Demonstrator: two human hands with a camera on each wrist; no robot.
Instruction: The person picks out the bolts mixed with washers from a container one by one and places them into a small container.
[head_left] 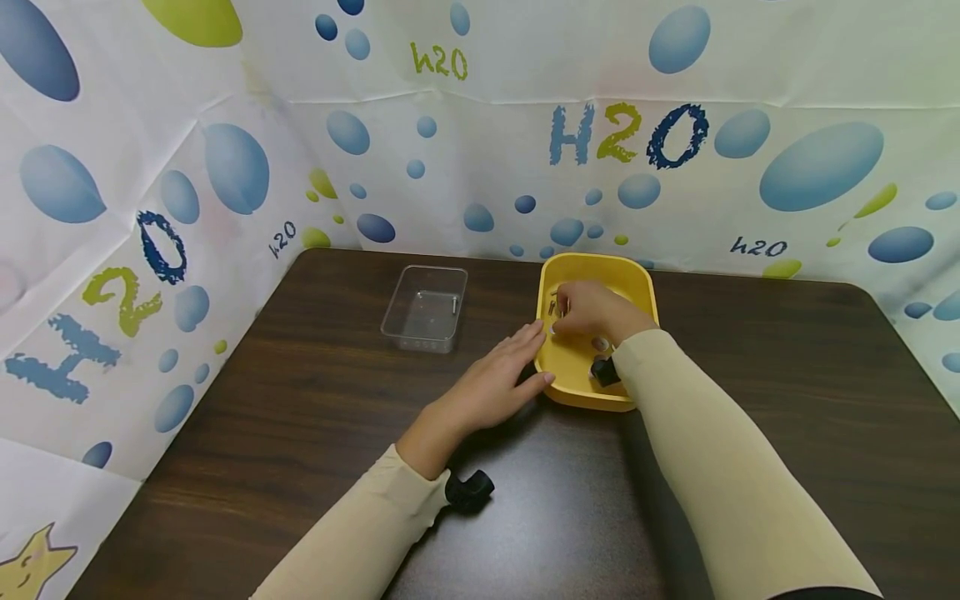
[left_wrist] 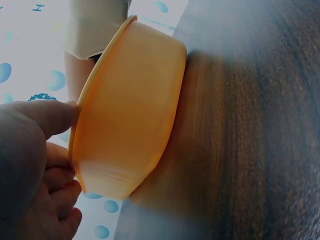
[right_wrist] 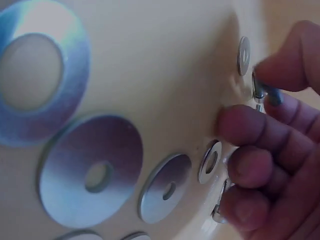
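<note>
Right grip (head_left: 596, 310) reaching down, we are pinching a metal fastener (right_wrist: 258, 91), long axis near-vertical in that wrist's view, inside the yellow bin (head_left: 588, 401); our left grip (head_left: 491, 387), fingers extended, is touching its rim (left_wrist: 101, 62).

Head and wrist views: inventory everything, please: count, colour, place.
table: one, dark brown, centre
yellow bin: one, yellow, on table
clear container: one, transparent, left of bin
washers: five or more, silvery, in bin
slim pieces: three or more, metallic, both containers
backdrop: one, white with coloured prints, behind table
wrist devices: two, black, one per wrist
sleeves: two, cream, above wrists
left hand: one, bare, touching bin's left rim
right hand: one, bare, in bin, apparently pinching slim piece
</note>
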